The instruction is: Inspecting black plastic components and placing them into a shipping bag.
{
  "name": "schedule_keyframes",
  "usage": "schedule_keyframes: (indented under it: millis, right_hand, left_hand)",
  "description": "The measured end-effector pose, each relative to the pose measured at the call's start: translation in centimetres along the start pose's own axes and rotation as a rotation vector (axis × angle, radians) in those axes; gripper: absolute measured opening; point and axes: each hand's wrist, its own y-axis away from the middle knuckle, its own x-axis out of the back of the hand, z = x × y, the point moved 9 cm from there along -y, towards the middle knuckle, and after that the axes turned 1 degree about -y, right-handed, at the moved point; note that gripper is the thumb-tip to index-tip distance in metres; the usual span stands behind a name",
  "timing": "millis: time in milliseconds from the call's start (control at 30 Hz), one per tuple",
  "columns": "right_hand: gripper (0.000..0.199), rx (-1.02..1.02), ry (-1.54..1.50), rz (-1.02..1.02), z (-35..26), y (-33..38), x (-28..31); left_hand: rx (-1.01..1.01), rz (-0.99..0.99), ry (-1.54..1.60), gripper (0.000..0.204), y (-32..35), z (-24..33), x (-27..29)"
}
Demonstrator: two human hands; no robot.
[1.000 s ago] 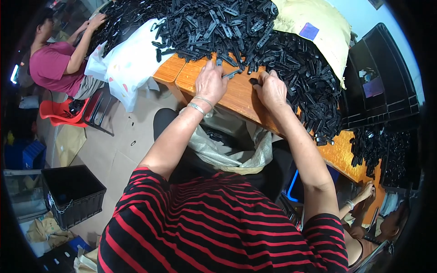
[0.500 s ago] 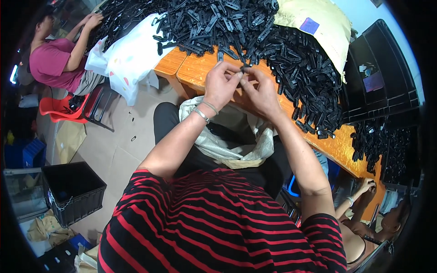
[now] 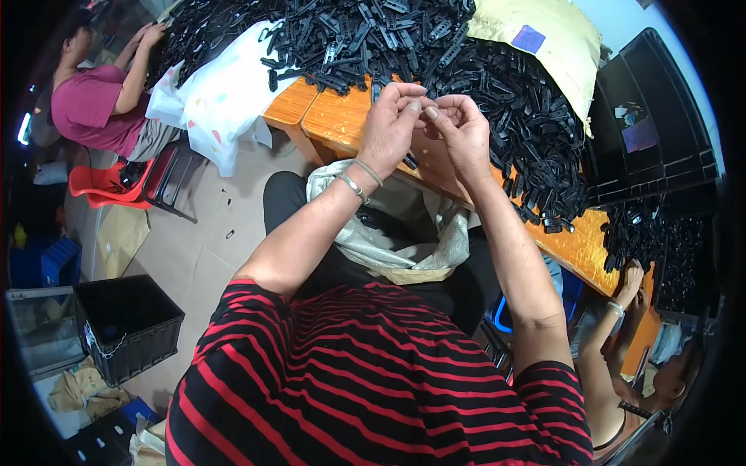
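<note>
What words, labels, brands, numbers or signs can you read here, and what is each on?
None can be read.
Yellow sack: purple square, any print too small to make out.
Black panel: purple patch, also too small.
White bag: coloured spots, no legible text.

Tabletop [image 3: 334,120]: orange-brown wood; heap of small black parts [image 3: 365,43] along the far side, continuing down the right. White spotted plastic bag [image 3: 221,97] draped over the edge at left. Floor [image 3: 206,213], pale tile: 1 black crate [image 3: 136,338], open-topped, lower left.
</note>
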Motion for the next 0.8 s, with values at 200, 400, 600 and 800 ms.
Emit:
schedule_keyframes:
  millis: [200, 400, 600, 800]
  right_hand:
    - [0.018, -0.286, -0.152, -0.041, 2.1, 1.3, 0.5]
    - [0.008, -0.384, -0.176, 0.097, 3.6, 2.8, 4.8]
    - [0.009, -0.425, -0.216, 0.028, 3.9, 4.3, 5.3]
    - [0.007, -0.382, -0.167, 0.022, 4.4, 4.0, 4.7]
  left_hand:
    - [0.018, -0.106, -0.135, 0.024, 1.4, 0.2, -0.7]
    - [-0.297, -0.198, -0.834, 0.028, 3.3, 3.3, 0.3]
    - [-0.418, -0.336, -1.133, 0.025, 4.2, 0.6, 0.6]
    - [-0.322, -0.224, -1.08, 0.022, 1.6, -1.6, 0.2]
